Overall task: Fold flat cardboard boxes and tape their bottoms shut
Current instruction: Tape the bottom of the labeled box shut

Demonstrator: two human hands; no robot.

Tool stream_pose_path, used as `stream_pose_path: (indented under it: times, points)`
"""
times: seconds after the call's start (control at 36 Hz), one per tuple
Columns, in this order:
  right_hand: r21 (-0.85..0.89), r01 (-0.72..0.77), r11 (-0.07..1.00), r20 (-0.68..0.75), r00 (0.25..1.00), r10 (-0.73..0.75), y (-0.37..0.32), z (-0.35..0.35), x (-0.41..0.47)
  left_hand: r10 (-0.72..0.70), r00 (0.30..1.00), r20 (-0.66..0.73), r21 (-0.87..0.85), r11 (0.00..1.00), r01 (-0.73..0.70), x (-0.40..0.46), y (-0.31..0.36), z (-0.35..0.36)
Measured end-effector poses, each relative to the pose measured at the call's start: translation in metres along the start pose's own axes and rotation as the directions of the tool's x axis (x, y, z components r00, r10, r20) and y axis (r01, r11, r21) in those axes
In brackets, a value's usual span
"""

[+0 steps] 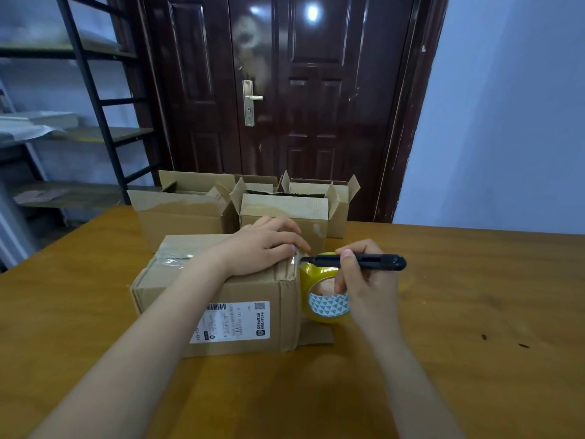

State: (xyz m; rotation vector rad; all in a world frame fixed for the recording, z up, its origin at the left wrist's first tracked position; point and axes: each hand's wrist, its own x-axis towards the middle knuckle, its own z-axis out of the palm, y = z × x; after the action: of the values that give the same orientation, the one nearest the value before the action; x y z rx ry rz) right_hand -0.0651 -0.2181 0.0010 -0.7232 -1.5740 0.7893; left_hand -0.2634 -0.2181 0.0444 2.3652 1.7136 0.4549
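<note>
A: Head view. Box (221, 299) upside-down on table (459, 296), taped seam on top. Left hand (266, 248) flat on the top near the right edge, fingers straight, pinning the tape strip (296, 259). Right hand (364, 280) wrapped round the black cutter (357, 262), tip right at the strip, just beside the left fingertips (300, 247).

B: Main risk?

A: Blade slipping into those fingertips. Almost no gap. Cannot tell how far out the blade is.

B: Tape roll?

A: Yellow roll (323, 296) against the box's right side, partly behind the right hand; looks to hang by the uncut strip. Once cut, likely to drop or roll on the table.

B: Else?

A: Slack strip, ragged cut, loose tail peeling off the corner. Finished boxes (285, 210) standing open behind, well clear of the cut.
</note>
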Motion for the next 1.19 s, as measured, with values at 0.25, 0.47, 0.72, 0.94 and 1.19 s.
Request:
stream_pose_path:
  times: [0.25, 0.47, 0.72, 0.94, 1.19]
  points:
    - [0.073, -0.034, 0.997, -0.001, 0.999, 0.035, -0.007, -0.005, -0.004, -0.007, 1.0, 0.002, -0.014, 1.0, 0.007, -0.001, 0.001, 0.0]
    - [0.162, -0.046, 0.986, 0.021, 0.999, 0.043, -0.009, -0.015, -0.01, -0.011, 1.0, -0.001, -0.016, 1.0, 0.011, -0.001, 0.001, 0.0]
    - [0.462, -0.301, 0.834, 0.197, 0.952, 0.234, 0.002, -0.045, -0.013, -0.009, 1.0, -0.003, -0.02, 1.0, 0.008, -0.001, 0.002, -0.001]
    - [0.436, -0.448, 0.78, 0.362, 0.881, 0.304, 0.01, -0.07, -0.02, -0.002, 1.0, -0.014, -0.016, 1.0, 0.001, 0.0, 0.0, 0.0]
    - [0.414, -0.462, 0.784, 0.302, 0.883, 0.36, 0.009, -0.078, -0.027, 0.004, 1.0, -0.014, -0.024, 1.0, -0.004, -0.001, 0.001, 0.0]
